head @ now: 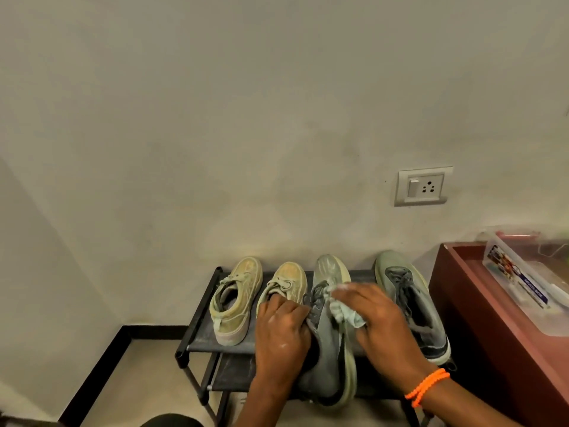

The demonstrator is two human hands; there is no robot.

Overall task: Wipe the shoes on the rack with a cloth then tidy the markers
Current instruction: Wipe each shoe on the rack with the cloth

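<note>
**Colleague:** What worries you here?

**Me:** The grey shoe (331, 343) I'm working on. It's tipped onto its side, heel hanging past the front edge of the rack (200, 328), so I judge it could slide off if my hold slackens. My left hand (281, 331) has its fingers curled into the collar, gripping it. My right hand (378, 318) presses the pale cloth (346, 315) against the upper with fingers fairly straight; a corner of the cloth bunches out under the palm. A hard stroke could also catch the laces.

**Colleague:** How does the shoe look?

**Me:** Grey upper, thick pale sole, dusty toe, dark laces loose. It sits third from the left on the top shelf.

**Colleague:** And its neighbours?

**Me:** Its mate (412, 306) stands upright just beside my right hand, close enough to be knocked. Two tan canvas shoes (237, 300) sit left, one touching my left knuckles. On the red-brown cabinet (480, 328) to the right lies a clear plastic case (520, 282); I can't tell whether it holds the markers.
</note>
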